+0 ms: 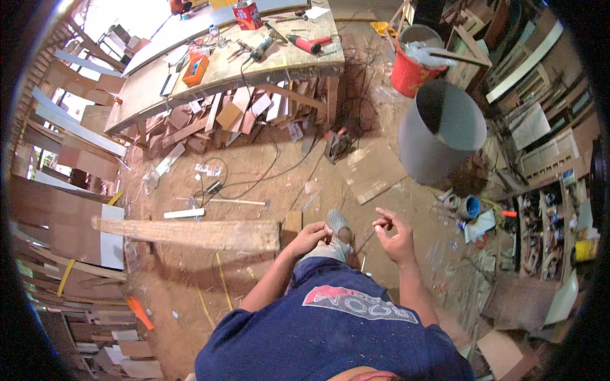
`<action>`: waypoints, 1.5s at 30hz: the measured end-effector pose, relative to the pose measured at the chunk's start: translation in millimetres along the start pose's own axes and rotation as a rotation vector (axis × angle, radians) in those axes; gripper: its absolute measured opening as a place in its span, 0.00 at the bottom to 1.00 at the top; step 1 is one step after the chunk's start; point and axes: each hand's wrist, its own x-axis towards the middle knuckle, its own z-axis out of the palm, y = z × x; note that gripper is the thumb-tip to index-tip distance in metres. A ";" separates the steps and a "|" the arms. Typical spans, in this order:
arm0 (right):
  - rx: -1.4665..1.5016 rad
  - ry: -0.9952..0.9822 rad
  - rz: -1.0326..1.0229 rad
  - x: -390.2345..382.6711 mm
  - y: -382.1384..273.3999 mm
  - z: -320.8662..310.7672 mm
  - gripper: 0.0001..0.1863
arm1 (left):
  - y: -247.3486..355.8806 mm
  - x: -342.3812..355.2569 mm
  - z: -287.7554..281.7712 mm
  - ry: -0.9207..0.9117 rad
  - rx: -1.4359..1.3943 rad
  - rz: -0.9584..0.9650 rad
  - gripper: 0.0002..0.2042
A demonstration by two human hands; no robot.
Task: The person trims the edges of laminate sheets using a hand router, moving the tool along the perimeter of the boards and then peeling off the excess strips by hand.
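My left hand hangs in front of my left hip, fingers loosely bent and a little apart, with nothing visible in it. It is nearest the end of a thick wooden beam that lies raised across the left side. My right hand is held out ahead of my body, thumb and fingers apart, and holds nothing I can see. Between the hands, one foot in a grey perforated clog stands on the dirt floor. Beyond it lies a square brown board.
A workbench at the far left bears a red power tool and an orange box. Board offcuts lie beneath. Cables cross the floor. A grey drum, a red bucket and a cluttered shelf stand right.
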 end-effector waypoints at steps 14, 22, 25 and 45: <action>-0.195 -0.141 0.089 274.0 83.8 -39.0 0.25 | 87.2 193.0 -116.3 0.233 -0.089 0.144 0.08; -0.233 -0.449 -0.037 466.4 81.3 29.8 0.22 | 52.7 196.0 -172.5 0.710 0.029 0.132 0.09; -0.199 -0.538 -0.151 555.1 83.8 68.6 0.22 | 57.9 199.2 -188.9 0.878 0.089 -0.024 0.09; -0.592 -0.719 -0.689 974.0 0.4 424.2 0.32 | 95.7 239.6 -289.7 1.270 0.061 -0.442 0.13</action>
